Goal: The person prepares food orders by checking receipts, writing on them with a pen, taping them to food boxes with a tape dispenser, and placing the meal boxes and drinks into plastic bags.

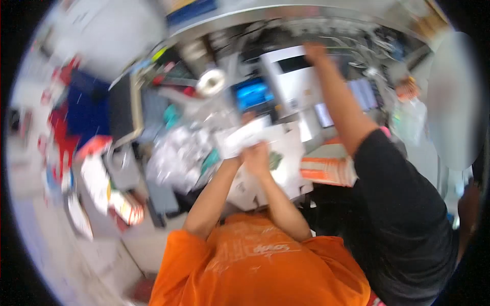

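Both my hands meet over the work surface, in front of my orange shirt. My right hand [256, 157] is closed on the near edge of a white sheet [247, 135], which looks like paper but is blurred. The sheet mostly covers my left hand [248, 118]; its fingertips seem to show at the far edge, gripping it from behind. Below lies a pale flat cardboard piece [288, 163] with a small green patch on it. Left of my hands is a heap of clear plastic bags [178, 155].
A co-worker's black-sleeved arm [342, 102] reaches across on the right to a white box-shaped device [288, 76]. Nearby are a lit blue screen [254, 94], a white roll [211, 82] and an orange-and-white package [326, 171]. Cables [357, 51] clutter the back.
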Demonstrator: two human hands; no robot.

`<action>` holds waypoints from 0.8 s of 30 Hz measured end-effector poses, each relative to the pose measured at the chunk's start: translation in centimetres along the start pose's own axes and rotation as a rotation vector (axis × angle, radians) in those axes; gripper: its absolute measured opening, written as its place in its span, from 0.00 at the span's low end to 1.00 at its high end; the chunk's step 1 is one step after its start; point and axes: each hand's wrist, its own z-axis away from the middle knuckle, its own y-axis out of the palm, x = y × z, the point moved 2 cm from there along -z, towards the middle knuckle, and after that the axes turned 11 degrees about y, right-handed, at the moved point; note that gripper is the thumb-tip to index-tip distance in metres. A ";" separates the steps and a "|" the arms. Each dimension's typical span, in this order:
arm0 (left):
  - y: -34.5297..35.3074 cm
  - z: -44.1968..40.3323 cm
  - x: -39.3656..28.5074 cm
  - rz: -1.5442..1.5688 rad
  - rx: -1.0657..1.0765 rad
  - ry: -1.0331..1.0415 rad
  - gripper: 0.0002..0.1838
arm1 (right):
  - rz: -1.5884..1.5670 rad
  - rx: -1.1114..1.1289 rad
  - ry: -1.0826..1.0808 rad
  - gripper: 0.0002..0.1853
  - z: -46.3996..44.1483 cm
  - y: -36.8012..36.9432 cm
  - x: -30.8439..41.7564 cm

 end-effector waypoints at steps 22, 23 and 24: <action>-14.4 7.3 -18.0 -2.409 0.418 0.437 0.33 | 0.788 -0.025 0.260 0.21 29.1 -1.1 1.4; -20.2 6.4 -16.1 -2.483 0.822 0.120 0.33 | 0.855 -0.104 0.393 0.20 33.1 -2.0 -0.6; -15.8 6.4 -18.1 -2.260 0.996 -0.446 0.32 | 0.921 -0.204 0.473 0.19 37.3 -2.3 -2.0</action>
